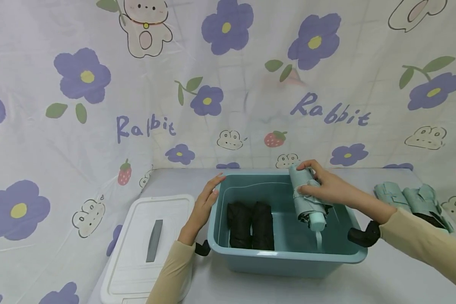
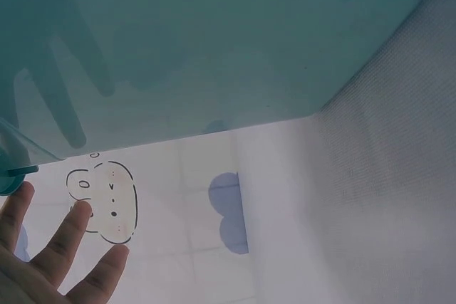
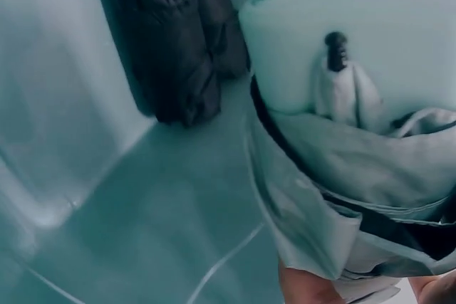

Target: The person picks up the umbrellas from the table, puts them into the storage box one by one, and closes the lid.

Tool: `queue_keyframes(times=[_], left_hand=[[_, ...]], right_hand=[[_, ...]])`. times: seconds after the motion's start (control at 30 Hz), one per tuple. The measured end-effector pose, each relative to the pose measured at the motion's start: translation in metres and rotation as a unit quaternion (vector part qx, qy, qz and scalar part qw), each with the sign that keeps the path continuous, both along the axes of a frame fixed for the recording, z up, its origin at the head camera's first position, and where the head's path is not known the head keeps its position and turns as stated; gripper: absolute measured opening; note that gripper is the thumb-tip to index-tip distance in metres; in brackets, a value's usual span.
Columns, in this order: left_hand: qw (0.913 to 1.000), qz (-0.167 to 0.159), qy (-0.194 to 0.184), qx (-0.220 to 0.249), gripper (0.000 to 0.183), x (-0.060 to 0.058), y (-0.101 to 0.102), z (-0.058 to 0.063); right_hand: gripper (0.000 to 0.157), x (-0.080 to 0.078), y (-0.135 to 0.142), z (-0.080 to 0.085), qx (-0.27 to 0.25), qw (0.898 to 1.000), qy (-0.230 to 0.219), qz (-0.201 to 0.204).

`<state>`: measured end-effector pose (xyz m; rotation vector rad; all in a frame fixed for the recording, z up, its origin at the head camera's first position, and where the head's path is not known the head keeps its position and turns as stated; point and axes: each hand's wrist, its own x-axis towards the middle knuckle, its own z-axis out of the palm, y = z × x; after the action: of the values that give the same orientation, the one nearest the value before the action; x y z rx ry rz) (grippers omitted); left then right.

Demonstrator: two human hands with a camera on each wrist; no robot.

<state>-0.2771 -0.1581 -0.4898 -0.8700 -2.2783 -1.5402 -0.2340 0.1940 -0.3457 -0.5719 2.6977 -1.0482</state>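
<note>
My right hand (image 1: pixel 328 188) grips a folded mint-green umbrella (image 1: pixel 304 196) over the right half of a teal plastic bin (image 1: pixel 285 256). The umbrella tilts, its handle end pointing toward me with a strap hanging from it. In the right wrist view the pale handle (image 3: pixel 342 19) fills the upper right. Inside the bin, two black folded umbrellas (image 1: pixel 240 226) lie side by side at the left. My left hand (image 1: pixel 201 209) rests against the bin's left rim, fingers extended; the left wrist view shows its fingers (image 2: pixel 107 268) spread beside the translucent bin wall (image 2: pixel 235 40).
A white lid (image 1: pixel 131 257) with a grey handle (image 1: pixel 154 240) lies left of the bin. More mint-green folded umbrellas (image 1: pixel 419 200) lie on the table to the right. A patterned curtain (image 1: pixel 239 122) hangs behind the table.
</note>
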Motion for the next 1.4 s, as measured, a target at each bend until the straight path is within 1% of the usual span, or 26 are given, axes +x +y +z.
queue_keyframes(times=[0.07,0.2,0.3,0.4,0.47,0.57,0.7,0.77,0.9,1.0,1.03,1.17,1.23,1.27,1.4], left_hand=[[1.0,-0.003,0.0,0.003,0.045,0.002,0.001,0.004],[0.9999,-0.013,0.003,0.009,0.044,0.013,0.003,0.021],[0.9999,-0.013,0.001,0.006,0.042,0.021,0.005,0.033],[0.9999,-0.011,-0.001,0.003,0.042,0.021,0.005,0.035],[0.9999,-0.01,-0.002,0.004,0.042,0.02,0.005,0.033],[0.9999,-0.011,0.001,0.007,0.044,0.013,0.003,0.022],[1.0,-0.001,0.004,0.003,0.042,0.001,0.0,0.006],[1.0,0.003,0.006,0.0,0.042,-0.002,-0.001,0.002],[1.0,0.003,0.006,0.0,0.042,-0.003,-0.002,0.001],[1.0,0.004,0.004,0.0,0.042,-0.002,-0.002,0.002],[1.0,0.003,0.003,-0.001,0.042,-0.001,-0.002,0.004],[1.0,0.0,0.005,0.001,0.042,-0.001,-0.002,0.004],[1.0,-0.001,0.003,0.003,0.043,-0.001,-0.002,0.004],[1.0,0.0,0.004,0.004,0.042,-0.002,-0.002,0.001],[1.0,0.0,-0.003,0.004,0.042,0.0,-0.002,-0.001]], right_hand=[[0.054,0.001,-0.003,-0.003,0.0,1.0,-0.002,0.002],[0.053,0.003,-0.007,-0.006,0.009,1.0,-0.01,0.006],[0.053,0.003,-0.009,-0.007,0.024,1.0,-0.014,0.007],[0.053,0.004,-0.012,-0.01,0.032,0.999,-0.021,0.012],[0.053,0.003,-0.014,-0.012,0.033,0.999,-0.03,0.018],[0.053,0.002,-0.017,-0.017,0.032,0.998,-0.039,0.028],[0.054,-0.002,-0.021,-0.024,0.036,0.997,-0.051,0.038],[0.054,-0.004,-0.023,-0.027,0.043,0.997,-0.058,0.04],[0.053,-0.009,-0.027,-0.034,0.048,0.996,-0.063,0.05],[0.052,-0.013,-0.029,-0.04,0.046,0.995,-0.066,0.065],[0.052,-0.014,-0.03,-0.042,0.048,0.994,-0.065,0.07],[0.052,-0.019,-0.034,-0.05,0.055,0.992,-0.073,0.085],[0.052,-0.02,-0.038,-0.053,0.06,0.991,-0.083,0.087],[0.051,-0.021,-0.04,-0.055,0.063,0.99,-0.088,0.087],[0.051,-0.023,-0.045,-0.062,0.082,0.988,-0.107,0.078]])
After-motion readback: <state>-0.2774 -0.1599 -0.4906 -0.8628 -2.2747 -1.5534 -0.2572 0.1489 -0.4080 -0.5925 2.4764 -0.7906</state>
